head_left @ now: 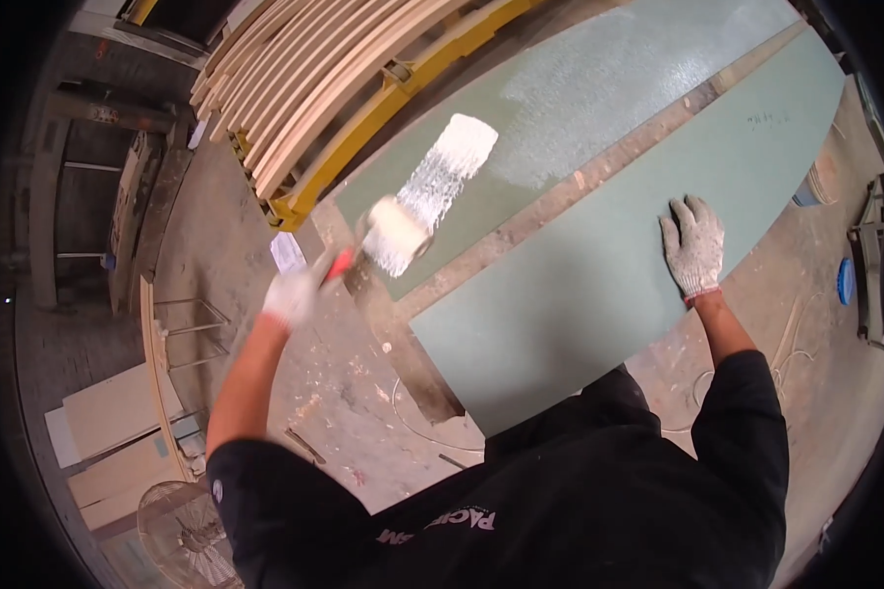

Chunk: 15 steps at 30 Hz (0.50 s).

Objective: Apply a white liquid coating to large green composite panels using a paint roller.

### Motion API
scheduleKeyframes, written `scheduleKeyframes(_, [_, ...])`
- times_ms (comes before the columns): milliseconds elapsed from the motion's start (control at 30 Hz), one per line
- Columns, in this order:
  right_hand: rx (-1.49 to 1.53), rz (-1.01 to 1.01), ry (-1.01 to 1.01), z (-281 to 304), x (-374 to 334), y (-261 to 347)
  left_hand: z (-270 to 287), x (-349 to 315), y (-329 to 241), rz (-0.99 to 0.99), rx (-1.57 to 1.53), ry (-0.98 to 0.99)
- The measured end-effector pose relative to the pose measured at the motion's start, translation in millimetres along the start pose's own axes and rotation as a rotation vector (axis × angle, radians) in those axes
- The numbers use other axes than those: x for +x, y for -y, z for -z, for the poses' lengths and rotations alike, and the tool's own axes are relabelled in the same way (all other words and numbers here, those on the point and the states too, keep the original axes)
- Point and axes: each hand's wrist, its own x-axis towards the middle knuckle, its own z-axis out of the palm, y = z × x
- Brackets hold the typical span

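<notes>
My left hand (298, 293), in a white knit glove, is closed round the red handle of a paint roller (400, 234). The roller's pale sleeve rests at the lower left end of a green board (403, 187). From it a thick white wet streak (452, 162) runs up and to the right. A thinner whitish coat covers the board's far part. My right hand (695, 245), gloved too, lies flat with fingers stretched on the near edge of a second pale green board (580, 294), which shows no white coat.
A worn wooden strip (599, 177) shows between the boards. Long timber slats (304, 79) stack on a yellow steel frame (383, 103) at the upper left. A wire-cage fan (192, 535) stands lower left, near leaning panels (118, 412). A blue lid (845, 282) and a bucket (813, 187) are at right.
</notes>
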Motion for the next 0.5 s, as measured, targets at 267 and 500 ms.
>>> scheduleKeyframes(267, [0.175, -0.059, -0.12, -6.6, -13.1, -3.8, 86.0, 144.3, -179.4, -0.175, -0.282, -0.3])
scheduleKeyframes(500, [0.183, -0.334, -0.28, 22.9, -165.2, -86.6, 37.1, 0.6, -221.6, -0.251, -0.238, -0.102])
